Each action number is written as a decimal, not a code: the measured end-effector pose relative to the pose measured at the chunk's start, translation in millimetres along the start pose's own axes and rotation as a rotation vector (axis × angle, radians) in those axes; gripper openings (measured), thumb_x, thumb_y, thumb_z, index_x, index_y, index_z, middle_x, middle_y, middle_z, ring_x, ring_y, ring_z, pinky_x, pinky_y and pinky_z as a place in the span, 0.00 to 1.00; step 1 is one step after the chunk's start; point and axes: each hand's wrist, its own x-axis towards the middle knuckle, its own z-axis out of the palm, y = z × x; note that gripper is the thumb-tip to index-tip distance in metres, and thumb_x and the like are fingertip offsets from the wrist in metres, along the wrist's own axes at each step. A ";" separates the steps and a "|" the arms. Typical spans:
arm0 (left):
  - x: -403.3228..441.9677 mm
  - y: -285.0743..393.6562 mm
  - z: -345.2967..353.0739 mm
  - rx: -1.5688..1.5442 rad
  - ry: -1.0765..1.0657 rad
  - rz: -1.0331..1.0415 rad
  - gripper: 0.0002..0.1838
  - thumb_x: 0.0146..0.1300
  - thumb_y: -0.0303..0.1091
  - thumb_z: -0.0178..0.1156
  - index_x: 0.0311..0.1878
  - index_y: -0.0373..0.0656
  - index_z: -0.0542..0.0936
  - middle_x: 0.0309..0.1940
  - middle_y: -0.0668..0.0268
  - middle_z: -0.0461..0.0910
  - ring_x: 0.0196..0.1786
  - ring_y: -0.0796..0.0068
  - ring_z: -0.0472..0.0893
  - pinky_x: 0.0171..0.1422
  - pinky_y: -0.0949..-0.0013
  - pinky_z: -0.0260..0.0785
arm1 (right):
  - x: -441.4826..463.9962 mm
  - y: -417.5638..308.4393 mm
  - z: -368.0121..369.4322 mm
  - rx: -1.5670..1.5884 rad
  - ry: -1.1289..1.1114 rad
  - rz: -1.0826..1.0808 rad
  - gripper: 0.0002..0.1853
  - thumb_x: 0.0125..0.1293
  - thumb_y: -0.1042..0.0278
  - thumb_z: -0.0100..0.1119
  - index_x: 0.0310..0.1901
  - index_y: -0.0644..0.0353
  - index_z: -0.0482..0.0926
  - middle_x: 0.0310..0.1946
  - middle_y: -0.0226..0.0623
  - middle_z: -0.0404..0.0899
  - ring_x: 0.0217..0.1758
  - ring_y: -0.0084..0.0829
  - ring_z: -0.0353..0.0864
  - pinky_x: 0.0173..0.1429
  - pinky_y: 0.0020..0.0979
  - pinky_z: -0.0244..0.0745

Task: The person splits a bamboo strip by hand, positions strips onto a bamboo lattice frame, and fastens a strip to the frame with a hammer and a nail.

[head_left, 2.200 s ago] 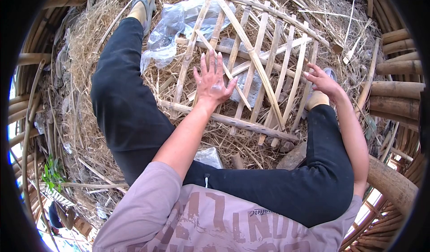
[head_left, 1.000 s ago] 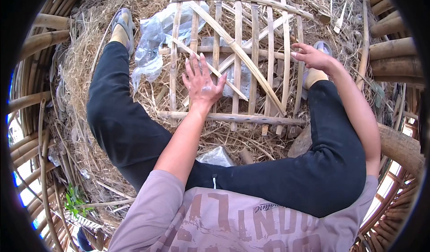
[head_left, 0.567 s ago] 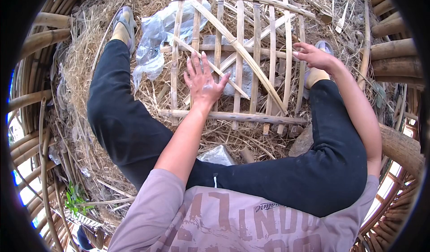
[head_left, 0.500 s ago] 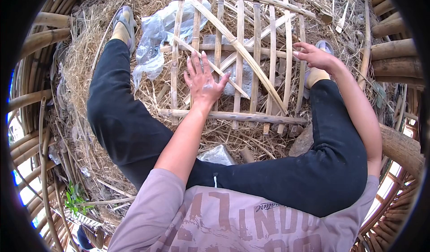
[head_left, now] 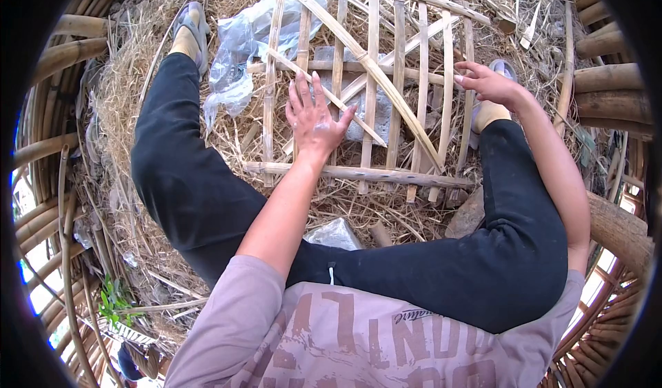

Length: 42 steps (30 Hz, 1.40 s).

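A lattice panel of split bamboo slats (head_left: 373, 71) lies on the straw in front of me, with upright slats, crossing rails and a diagonal strip (head_left: 386, 84). My left hand (head_left: 317, 120) rests palm down at its left side, fingers spread, over a thin slanting bamboo strip (head_left: 358, 120). At the panel's right edge is my right hand (head_left: 491, 86), its fingers stretched towards the outer slats with gaps between them; whether they touch is hard to tell. Beneath the slats lies a grey block (head_left: 376, 115), partly covered by them.
Crumpled clear plastic sheeting (head_left: 231, 64) lies left of the panel. Near my lap sit another grey block (head_left: 333, 235) and a stone (head_left: 465, 217). My legs bend round the panel. Bamboo poles (head_left: 610, 77) line the right side, and a curved bamboo wall (head_left: 52, 105) the left.
The view has shifted slightly, so the panel sits a little higher. Both hands keep nearly the same places, fingers still outstretched.
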 end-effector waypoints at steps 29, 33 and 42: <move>0.7 -0.3 -0.9 -0.031 0.011 -0.008 0.57 0.61 0.75 0.57 0.80 0.41 0.56 0.82 0.48 0.46 0.82 0.42 0.49 0.78 0.37 0.48 | -1.1 -1.5 2.7 0.012 0.018 0.030 0.35 0.76 0.43 0.56 0.78 0.46 0.61 0.68 0.40 0.74 0.72 0.34 0.70 0.70 0.45 0.67; 1.1 -1.1 0.3 -0.042 -0.002 -0.014 0.57 0.60 0.76 0.55 0.81 0.42 0.56 0.82 0.48 0.45 0.82 0.43 0.48 0.79 0.37 0.46 | -5.5 -6.4 1.9 0.000 -0.003 0.028 0.39 0.75 0.42 0.56 0.79 0.52 0.57 0.73 0.49 0.68 0.77 0.40 0.67 0.72 0.46 0.65; -0.3 -6.6 -6.0 0.099 -0.007 0.100 0.54 0.64 0.77 0.49 0.79 0.40 0.61 0.83 0.53 0.48 0.84 0.50 0.48 0.80 0.26 0.28 | -2.5 -6.9 2.3 -0.009 -0.002 0.014 0.38 0.75 0.43 0.57 0.79 0.51 0.57 0.75 0.47 0.67 0.77 0.41 0.65 0.73 0.47 0.65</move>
